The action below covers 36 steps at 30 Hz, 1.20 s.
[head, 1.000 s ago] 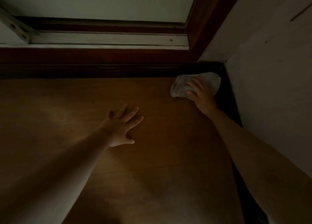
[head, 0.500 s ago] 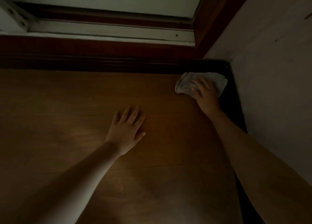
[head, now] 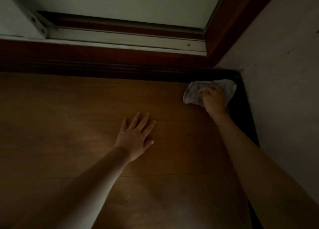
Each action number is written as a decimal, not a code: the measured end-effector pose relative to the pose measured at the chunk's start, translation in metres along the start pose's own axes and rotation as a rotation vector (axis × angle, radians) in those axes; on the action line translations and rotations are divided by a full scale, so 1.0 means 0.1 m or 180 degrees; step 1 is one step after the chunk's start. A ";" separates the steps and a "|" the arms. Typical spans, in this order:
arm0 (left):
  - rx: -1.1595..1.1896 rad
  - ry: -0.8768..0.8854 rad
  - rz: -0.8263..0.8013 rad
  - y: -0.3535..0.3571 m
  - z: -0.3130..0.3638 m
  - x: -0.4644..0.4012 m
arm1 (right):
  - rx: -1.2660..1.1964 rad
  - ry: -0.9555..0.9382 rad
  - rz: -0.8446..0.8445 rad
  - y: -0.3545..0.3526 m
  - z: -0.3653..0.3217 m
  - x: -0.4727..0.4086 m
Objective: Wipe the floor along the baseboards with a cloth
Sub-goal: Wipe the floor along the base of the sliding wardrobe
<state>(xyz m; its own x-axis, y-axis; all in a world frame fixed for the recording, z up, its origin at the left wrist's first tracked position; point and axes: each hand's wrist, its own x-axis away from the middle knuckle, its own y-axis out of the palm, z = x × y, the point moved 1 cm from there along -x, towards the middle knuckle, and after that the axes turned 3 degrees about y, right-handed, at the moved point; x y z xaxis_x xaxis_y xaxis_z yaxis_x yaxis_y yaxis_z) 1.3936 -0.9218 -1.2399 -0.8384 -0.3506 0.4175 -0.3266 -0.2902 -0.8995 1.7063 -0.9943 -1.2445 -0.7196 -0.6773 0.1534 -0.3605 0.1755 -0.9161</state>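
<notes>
A crumpled pale grey cloth (head: 194, 94) lies on the brown wooden floor (head: 86, 108) in the far right corner, touching the dark baseboard (head: 120, 71) that runs along the back. My right hand (head: 214, 99) presses down on the cloth with curled fingers gripping it. A second dark baseboard (head: 245, 111) runs down the right side under the wall, just right of that hand. My left hand (head: 136, 135) rests flat on the floor with fingers spread, well left of the cloth and holding nothing.
A sliding door frame with a pale metal track (head: 120, 39) and reddish wooden sill (head: 103, 53) sits behind the back baseboard. A pale wall (head: 284, 73) closes off the right side. The room is dim.
My right hand has pushed the cloth further toward the corner, and its fingers have curled tighter on it. My left hand stayed planted flat on the floor.
</notes>
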 end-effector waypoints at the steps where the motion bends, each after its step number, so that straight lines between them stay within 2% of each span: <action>1: -0.0008 0.0008 -0.0030 -0.01 0.00 0.00 | -0.0001 0.0299 0.0008 0.02 -0.11 -0.01; 4: 0.0035 -0.0022 -0.0097 -0.04 0.02 -0.01 | -0.0241 0.1158 0.0475 0.15 -0.26 0.04; 5: 0.0041 -0.0031 -0.0103 -0.05 0.02 -0.01 | -0.0152 0.1253 0.0578 0.21 -0.29 0.08; 7: 0.0044 -0.0027 -0.0103 -0.04 0.02 -0.01 | 0.0247 0.1150 0.0624 0.34 -0.39 0.18; 10: 0.0073 -0.0027 -0.0083 0.01 0.00 -0.01 | 0.0452 0.0766 0.0463 0.45 -0.49 0.22; 13: 0.0071 -0.0022 -0.0112 0.03 -0.01 -0.02 | 0.0598 0.0351 0.0365 0.40 -0.30 0.21; 17: 0.0081 -0.0004 -0.0068 0.04 -0.02 -0.03 | 0.0422 0.1115 0.0321 0.28 -0.19 0.20; 20: 0.0121 -0.0002 -0.0052 0.05 -0.03 -0.03 | 0.0554 0.0559 0.0175 0.45 -0.45 0.24; 22: 0.0130 -0.0025 -0.0057 0.04 -0.02 -0.02 | 0.0704 0.0234 0.0207 0.40 -0.39 0.24; 25: 0.0104 -0.0032 -0.0056 0.04 -0.01 -0.02 | 0.0653 0.0911 0.0523 0.28 -0.09 0.20; 27: 0.0099 -0.0027 -0.0041 0.06 -0.01 -0.03 | 0.0482 0.1240 0.0708 0.32 -0.15 0.24; 29: 0.0095 -0.0021 -0.0026 0.07 -0.01 -0.03 | 0.0526 0.1051 0.0490 0.44 -0.37 0.27; 32: 0.0141 -0.0039 -0.0049 0.05 -0.02 -0.03 | 0.0688 0.0301 0.0341 0.43 -0.39 0.26; 36: 0.0131 -0.0049 -0.0056 0.04 0.00 -0.02 | 0.0581 0.1172 0.0448 0.30 -0.10 0.20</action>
<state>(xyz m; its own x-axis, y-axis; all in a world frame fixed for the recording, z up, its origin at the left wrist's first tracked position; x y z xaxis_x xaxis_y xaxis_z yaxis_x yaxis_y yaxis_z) 1.3935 -0.9220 -1.2439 -0.8257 -0.3587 0.4354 -0.3228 -0.3327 -0.8861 1.6753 -0.9958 -1.2653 -0.9298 -0.3500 0.1138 -0.1566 0.0964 -0.9829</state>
